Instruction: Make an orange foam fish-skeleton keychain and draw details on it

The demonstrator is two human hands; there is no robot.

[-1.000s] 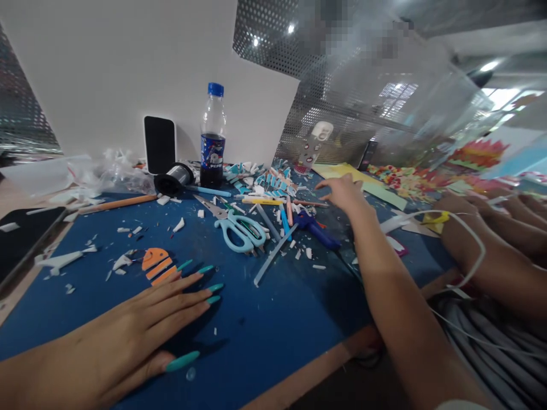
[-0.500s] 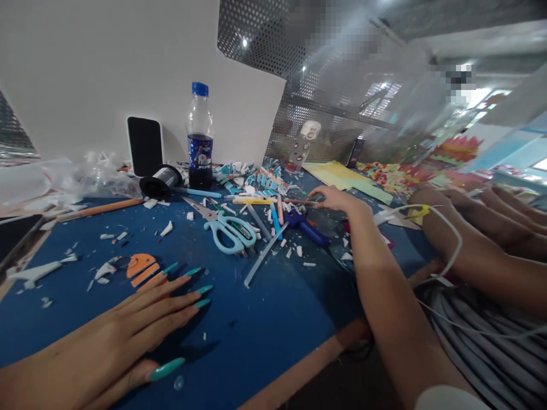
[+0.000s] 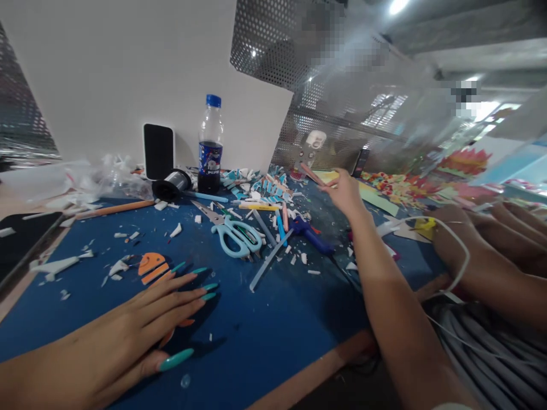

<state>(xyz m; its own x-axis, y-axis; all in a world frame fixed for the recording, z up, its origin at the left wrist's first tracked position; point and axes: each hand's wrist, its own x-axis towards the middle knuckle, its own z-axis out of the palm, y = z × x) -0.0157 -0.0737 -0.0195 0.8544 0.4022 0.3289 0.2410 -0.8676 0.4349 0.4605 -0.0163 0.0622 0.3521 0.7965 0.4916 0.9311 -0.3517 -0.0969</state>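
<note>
My left hand (image 3: 141,324) lies spread out, its fingers resting over an orange and white striped cutout shaped like a fish (image 3: 152,266). Part of the cutout is hidden under the fingers. My right hand (image 3: 344,192) reaches to the back of the table, closed on a slim pinkish-brown stick (image 3: 311,173) raised above the surface. Below it lies a blue hot glue gun (image 3: 314,236) with a clear glue stick (image 3: 269,265) beside its nozzle. Light-blue scissors (image 3: 239,236) and several pens, among them a yellow one (image 3: 258,206), are near the middle.
A Pepsi bottle (image 3: 210,145), a phone (image 3: 159,151) and a spool (image 3: 171,184) stand at the back. White scraps (image 3: 176,229) litter the blue tabletop (image 3: 273,319). Yellow-green paper (image 3: 378,199) lies behind my right hand. Another person's arm (image 3: 482,267) is at the right.
My right hand has lifted the pinkish-brown stick up from the table near the pens. My left hand stays spread on the orange cutout. The view has shifted slightly.
</note>
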